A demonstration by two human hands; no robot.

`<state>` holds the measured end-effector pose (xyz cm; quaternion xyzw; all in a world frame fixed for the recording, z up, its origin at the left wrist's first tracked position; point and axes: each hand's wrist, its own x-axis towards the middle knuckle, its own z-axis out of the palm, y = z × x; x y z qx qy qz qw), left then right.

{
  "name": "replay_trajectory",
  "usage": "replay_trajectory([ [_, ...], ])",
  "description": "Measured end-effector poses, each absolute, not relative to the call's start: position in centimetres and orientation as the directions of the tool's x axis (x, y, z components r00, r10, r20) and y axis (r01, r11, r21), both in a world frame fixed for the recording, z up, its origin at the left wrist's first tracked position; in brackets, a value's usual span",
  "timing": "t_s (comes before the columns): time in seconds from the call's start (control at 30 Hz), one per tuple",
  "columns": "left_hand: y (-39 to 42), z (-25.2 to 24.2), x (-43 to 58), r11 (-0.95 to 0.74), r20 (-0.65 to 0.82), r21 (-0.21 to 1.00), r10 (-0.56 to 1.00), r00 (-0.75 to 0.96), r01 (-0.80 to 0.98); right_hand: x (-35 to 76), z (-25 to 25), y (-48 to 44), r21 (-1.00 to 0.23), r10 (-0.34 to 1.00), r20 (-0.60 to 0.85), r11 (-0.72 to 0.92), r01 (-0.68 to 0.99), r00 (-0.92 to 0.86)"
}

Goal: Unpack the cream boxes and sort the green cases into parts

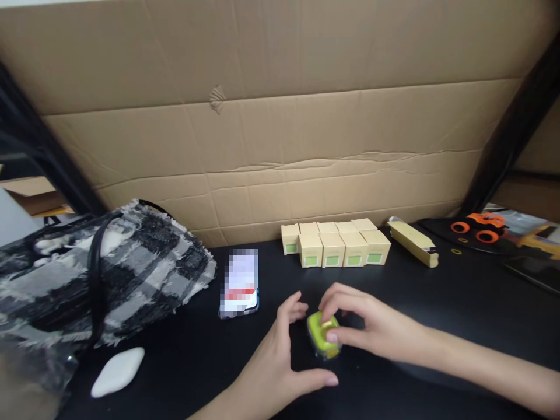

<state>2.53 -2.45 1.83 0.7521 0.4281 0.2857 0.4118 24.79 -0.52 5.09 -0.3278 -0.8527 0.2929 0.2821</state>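
Observation:
A small rounded-square container (pixel 315 326), lime green on top with a clear lower edge, rests on the black table. My right hand (pixel 356 321) comes in from the right, its thumb and fingers curled onto the green top. A pale yellow patch shows between those fingertips; I cannot make out what it is. To the left of the container, my left hand (pixel 284 356) is open, thumb and fingers spread around that side without gripping it. Behind both hands, several small cream boxes (pixel 333 251) with green labels stand in two rows against the cardboard.
A phone (pixel 240 280) with a lit screen lies left of the boxes. A black-and-white checked bag (pixel 153 274) and a white rounded object (pixel 118 371) occupy the left. An opened cream carton (pixel 412 240) and an orange-wheeled toy car (pixel 481 226) sit right. Cardboard (pixel 280 128) forms the back.

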Motion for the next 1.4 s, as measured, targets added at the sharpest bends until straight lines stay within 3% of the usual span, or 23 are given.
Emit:
replay_trajectory([
  [0.23,-2.8,2.0,3.2,-0.307,0.094,0.865,0.876,0.474,0.396,22.8,5.0,-1.9,-0.856,0.834,0.319,0.458,0.242,-0.451],
  [0.43,-0.4,3.4,1.7,-0.511,0.247,0.614,0.848,0.469,0.601,25.1,7.2,0.3,-0.927,0.933,0.337,0.353,0.131,-0.129],
  [0.6,1.3,4.2,0.6,-0.523,0.361,0.549,0.852,0.379,0.652,26.0,6.3,1.4,-0.954,0.957,0.270,0.281,0.107,-0.103],
  [0.67,0.5,4.0,1.3,-0.511,0.398,0.626,0.859,0.323,0.588,25.4,5.8,0.8,-0.958,0.956,0.261,0.274,0.086,-0.136],
  [0.73,-0.8,3.5,2.5,-0.379,0.281,0.872,0.906,0.317,0.310,24.6,5.4,-0.3,-0.968,0.949,0.239,0.250,0.030,-0.206],
  [0.77,-1.5,3.0,3.2,-0.150,0.104,0.985,0.910,0.402,0.084,24.1,5.3,-1.0,-0.976,0.942,0.215,0.219,-0.012,-0.257],
  [0.8,-2.1,2.5,3.9,0.137,-0.060,0.986,0.811,0.583,-0.089,23.7,5.1,-1.7,-0.983,0.930,0.182,0.175,-0.052,-0.319],
  [0.9,-3.2,0.9,5.2,0.409,-0.148,0.895,0.650,0.746,-0.178,23.0,4.7,-3.4,-0.990,0.861,0.131,0.140,-0.019,-0.491],
  [1.1,-3.4,0.0,5.4,0.532,-0.243,0.802,0.707,0.665,-0.273,23.8,5.5,-3.8,-0.757,0.725,0.366,0.597,0.266,-0.583],
  [1.3,-3.5,0.5,5.7,0.582,-0.167,0.722,0.672,0.722,-0.375,23.7,6.5,-3.9,-0.567,0.684,0.352,0.699,0.436,-0.639],
  [1.4,-3.7,0.7,5.4,0.502,-0.156,0.808,0.688,0.709,-0.310,23.6,6.3,-4.1,-0.543,0.662,0.343,0.719,0.434,-0.667],
])
